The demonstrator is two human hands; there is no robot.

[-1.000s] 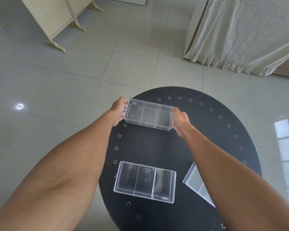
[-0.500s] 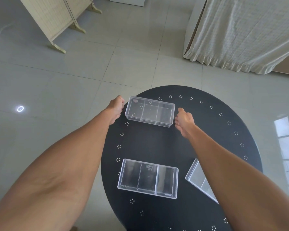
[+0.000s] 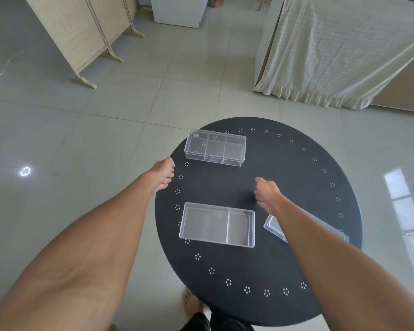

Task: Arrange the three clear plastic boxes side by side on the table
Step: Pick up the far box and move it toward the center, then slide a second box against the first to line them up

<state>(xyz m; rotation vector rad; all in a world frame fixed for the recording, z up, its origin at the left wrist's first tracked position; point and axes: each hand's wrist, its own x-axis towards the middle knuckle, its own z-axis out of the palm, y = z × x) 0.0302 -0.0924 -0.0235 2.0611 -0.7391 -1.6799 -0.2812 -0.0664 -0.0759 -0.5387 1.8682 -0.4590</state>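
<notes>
The round black worktop (image 3: 296, 187), ringed with small white flower marks, stands on a grey tiled floor (image 3: 81, 139). Beyond it are a folding screen (image 3: 81, 32) and a draped cream cloth (image 3: 344, 56).

Three clear plastic boxes lie on the worktop, well apart from one another.

- Near box (image 3: 216, 224): open side up, divided into compartments. It lies on the person's side of both hands, between the two forearms, below and to the left of the right hand.
- Far box (image 3: 215, 147): divided into compartments. It sits near the far edge of the worktop, beyond both hands, just past the left hand and to its right.
- Third box (image 3: 275, 226): turned at an angle and largely hidden under the right forearm, directly behind the right hand on the person's side.

Left hand (image 3: 163, 175): fingers loosely curled, grasping nothing, positioned over the left edge of the worktop.

Right hand (image 3: 267, 192): fingers loosely curled downward, grasping nothing, positioned over the bare centre of the worktop.

A bare foot (image 3: 191, 304) shows on the floor at the worktop's near edge.
</notes>
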